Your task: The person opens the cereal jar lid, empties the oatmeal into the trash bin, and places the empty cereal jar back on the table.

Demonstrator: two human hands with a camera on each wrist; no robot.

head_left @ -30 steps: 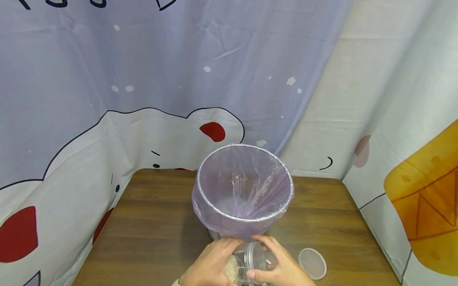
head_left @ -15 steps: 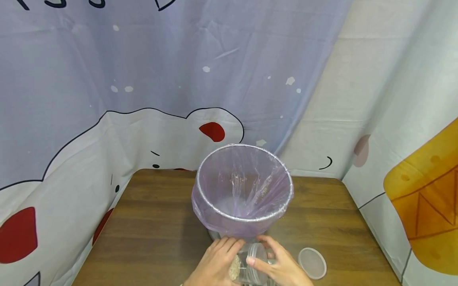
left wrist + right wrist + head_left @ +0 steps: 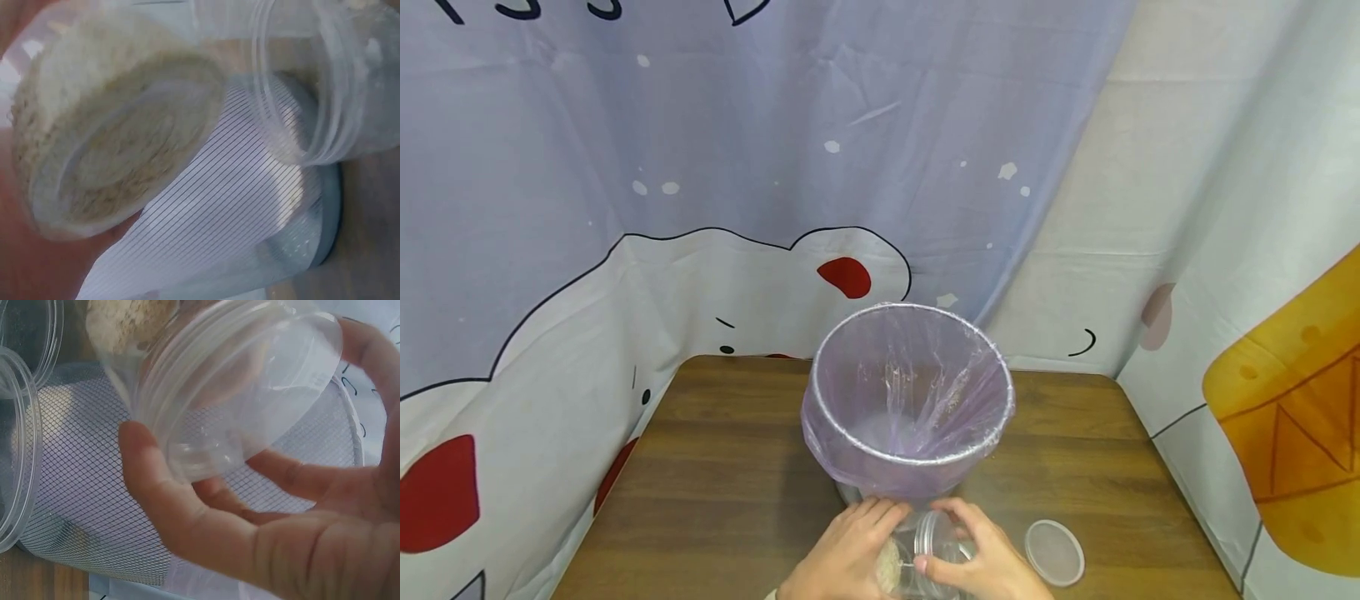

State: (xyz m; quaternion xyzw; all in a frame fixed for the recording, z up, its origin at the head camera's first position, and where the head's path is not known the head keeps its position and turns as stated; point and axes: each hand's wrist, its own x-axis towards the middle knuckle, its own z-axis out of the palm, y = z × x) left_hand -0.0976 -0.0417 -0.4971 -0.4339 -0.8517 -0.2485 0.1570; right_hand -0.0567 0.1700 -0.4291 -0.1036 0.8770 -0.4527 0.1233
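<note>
Between the two hands a clear plastic jar (image 3: 910,550) is held tipped on its side, with pale beige grains (image 3: 119,137) gathered at its base. My left hand (image 3: 846,554) grips the body near that base. At the other end, my right hand (image 3: 981,557) holds the ribbed rim, its thumb and fingers spread round the edge. A clear round lid (image 3: 294,400) covers the mouth there; how tightly it sits I cannot tell. Close beyond the hands stands a mesh bin (image 3: 106,481) with a purple plastic liner (image 3: 917,475). The left palm is mostly hidden.
A translucent round lid (image 3: 1055,553) lies on the wooden table (image 3: 722,500) right of the hands. Clear plastic containers (image 3: 22,444) show near the bin in the right wrist view. A printed curtain (image 3: 737,150) hangs behind the table.
Both hands stay in front of the bin with the jar between them. The right thumb moves up the rim, then back down slightly. The bin and the loose lid have not moved.
</note>
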